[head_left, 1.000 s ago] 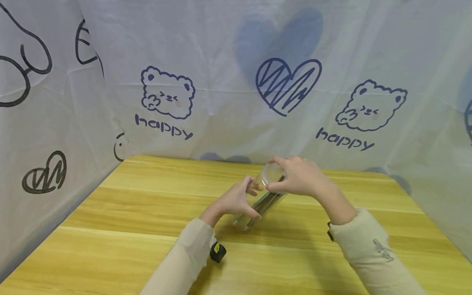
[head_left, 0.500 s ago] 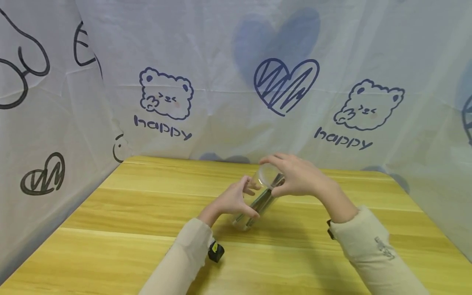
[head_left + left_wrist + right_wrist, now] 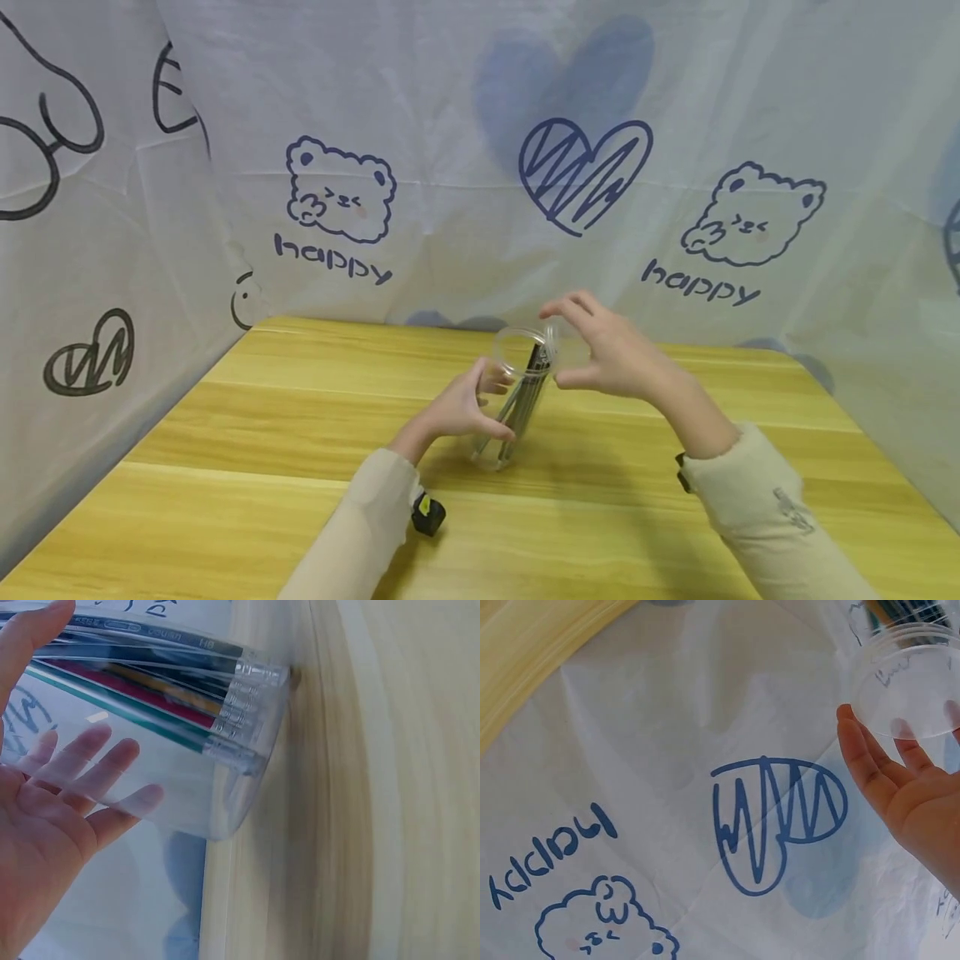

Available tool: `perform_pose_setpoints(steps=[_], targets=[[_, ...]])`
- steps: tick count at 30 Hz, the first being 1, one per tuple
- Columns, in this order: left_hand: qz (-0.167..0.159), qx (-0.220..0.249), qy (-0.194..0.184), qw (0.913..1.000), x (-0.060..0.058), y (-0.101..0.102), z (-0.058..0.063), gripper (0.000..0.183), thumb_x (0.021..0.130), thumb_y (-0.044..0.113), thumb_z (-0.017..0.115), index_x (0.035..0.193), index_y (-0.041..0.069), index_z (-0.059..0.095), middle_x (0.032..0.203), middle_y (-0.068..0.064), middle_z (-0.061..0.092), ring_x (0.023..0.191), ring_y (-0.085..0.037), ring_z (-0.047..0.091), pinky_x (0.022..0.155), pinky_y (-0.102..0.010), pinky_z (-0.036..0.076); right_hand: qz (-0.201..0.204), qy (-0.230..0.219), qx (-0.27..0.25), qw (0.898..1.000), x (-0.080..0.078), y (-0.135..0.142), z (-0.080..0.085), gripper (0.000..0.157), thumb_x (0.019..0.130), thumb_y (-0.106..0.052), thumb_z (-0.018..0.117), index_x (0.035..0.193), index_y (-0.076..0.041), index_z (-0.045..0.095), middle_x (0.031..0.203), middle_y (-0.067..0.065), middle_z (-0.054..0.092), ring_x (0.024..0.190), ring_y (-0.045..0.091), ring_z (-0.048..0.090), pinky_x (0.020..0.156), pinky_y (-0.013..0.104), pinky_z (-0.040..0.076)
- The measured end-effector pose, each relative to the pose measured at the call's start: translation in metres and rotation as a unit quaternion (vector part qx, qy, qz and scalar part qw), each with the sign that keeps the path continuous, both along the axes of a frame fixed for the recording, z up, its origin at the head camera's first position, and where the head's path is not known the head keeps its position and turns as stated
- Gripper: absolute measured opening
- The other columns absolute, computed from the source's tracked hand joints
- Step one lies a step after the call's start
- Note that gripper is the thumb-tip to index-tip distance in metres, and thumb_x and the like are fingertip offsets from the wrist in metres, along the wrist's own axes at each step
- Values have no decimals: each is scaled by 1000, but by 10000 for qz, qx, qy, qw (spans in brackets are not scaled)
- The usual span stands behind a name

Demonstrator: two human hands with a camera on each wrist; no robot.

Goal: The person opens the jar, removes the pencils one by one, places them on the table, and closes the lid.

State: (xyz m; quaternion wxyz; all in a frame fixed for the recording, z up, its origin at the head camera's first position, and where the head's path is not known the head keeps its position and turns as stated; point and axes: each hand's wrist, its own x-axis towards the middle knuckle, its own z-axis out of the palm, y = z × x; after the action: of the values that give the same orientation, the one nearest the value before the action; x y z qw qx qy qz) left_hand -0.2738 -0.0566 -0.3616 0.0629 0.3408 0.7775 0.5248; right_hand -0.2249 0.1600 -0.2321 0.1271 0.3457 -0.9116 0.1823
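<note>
A clear plastic jar [image 3: 244, 799] leans to the right above the wooden table, its base close to the surface; whether it touches is unclear. Several dark, green, red and orange pencils [image 3: 161, 712], one marked HB, lie along one side inside it. My left hand [image 3: 453, 407] holds the jar's body between thumb and fingers, and the fingers show through the plastic in the left wrist view. At the mouth, my right hand [image 3: 618, 354] holds a clear round lid [image 3: 907, 694] by its edge. The lid stands beside the rim, tipped nearly edge-on in the head view.
The yellow wood-grain table [image 3: 300, 417] reaches back to a white cloth backdrop [image 3: 450, 167] with drawn hearts, bears and lettering. A similar cloth hangs at the left. Black wrist devices [image 3: 429, 514] sit at the cuffs of the light sleeves.
The jar has swung more upright and its mouth has moved left. The lid now shows apart from the rim, on the right hand's side. My left hand has shifted slightly left.
</note>
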Motion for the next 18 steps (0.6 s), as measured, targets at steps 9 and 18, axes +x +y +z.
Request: perform_pose_setpoints(steps=[9, 18], targets=[[239, 72, 77, 9997, 1, -10, -2, 69, 57, 7, 82, 111, 2, 38, 120, -18, 46, 112, -33, 44, 89, -48, 37, -162, -100, -350, 9992, -2, 13, -12, 60, 67, -20, 73, 119, -4, 48, 116, 12, 48, 106, 30, 44, 87, 50, 37], [441, 4, 376, 9983, 3, -18, -4, 95, 54, 10, 84, 133, 8, 32, 111, -8, 52, 98, -23, 49, 80, -43, 44, -357, -358, -656, 9966, -7, 23, -28, 57, 65, -22, 77, 111, -2, 49, 113, 13, 50, 106, 32, 43, 88, 51, 35]])
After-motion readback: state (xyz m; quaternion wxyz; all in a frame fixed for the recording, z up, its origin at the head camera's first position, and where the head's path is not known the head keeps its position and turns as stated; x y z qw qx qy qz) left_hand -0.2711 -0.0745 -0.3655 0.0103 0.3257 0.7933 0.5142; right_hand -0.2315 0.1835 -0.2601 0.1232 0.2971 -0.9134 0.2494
